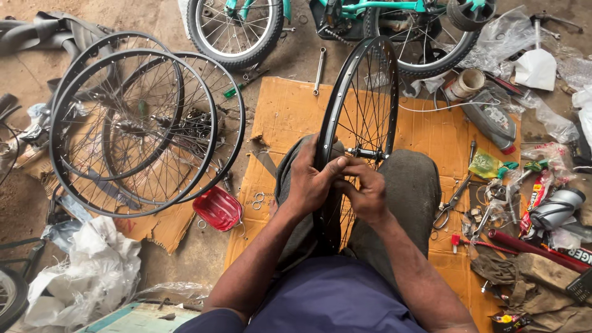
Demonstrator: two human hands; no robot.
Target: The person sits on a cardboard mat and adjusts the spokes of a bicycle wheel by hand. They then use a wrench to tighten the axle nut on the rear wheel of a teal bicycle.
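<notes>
A black spoked bicycle wheel rim (364,74) stands upright between my knees, over a sheet of brown cardboard (290,111). My left hand (311,179) grips the near edge of the rim from the left. My right hand (367,191) rests against the rim from the right, fingers curled at the spokes just below the hub (365,152). Both thumbs meet at the rim. Whether a small tool sits in my right fingers I cannot tell.
Three bare black rims (132,123) lie stacked on the left. A red tray (217,208) sits beside my left knee. A teal bicycle (345,15) stands at the top. Pliers (453,200), bottles, plastic bags and small tools clutter the right side.
</notes>
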